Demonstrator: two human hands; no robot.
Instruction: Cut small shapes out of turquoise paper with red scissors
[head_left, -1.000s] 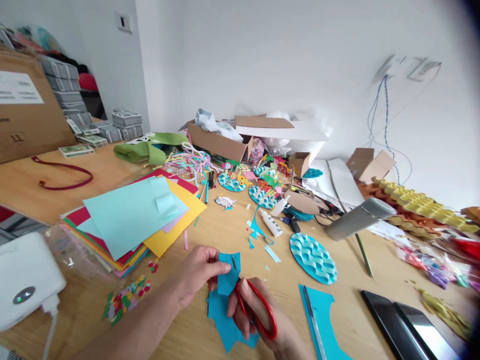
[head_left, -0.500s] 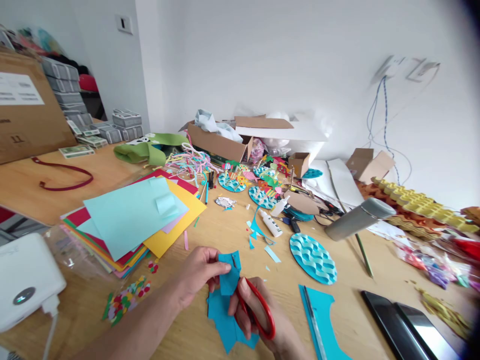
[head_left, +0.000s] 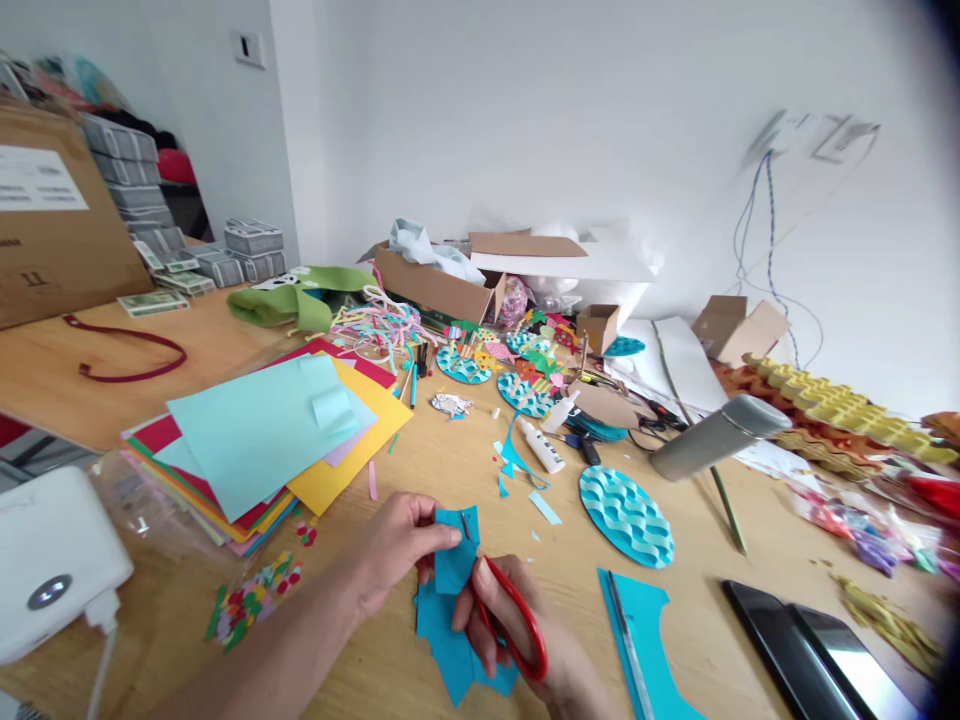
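Note:
My left hand pinches a small blue paper piece between thumb and fingers. Red-handled scissors are in my right hand, with its fingers through the loops at the lower right edge of that piece. The scissor blades are mostly hidden by the paper and fingers. Beneath both hands lies a larger jagged blue paper on the wooden table. To the right rests another blue sheet with a thin metallic strip on it.
Coloured paper sheets are stacked at the left, near paper dots and a white device. Ahead are glue bottles and a blue patterned oval. A grey cylinder and black phones lie at the right.
The small blue piece has turned slightly and shifted a little to the left. My right hand with the scissors has moved slightly left; my left hand has hardly moved.

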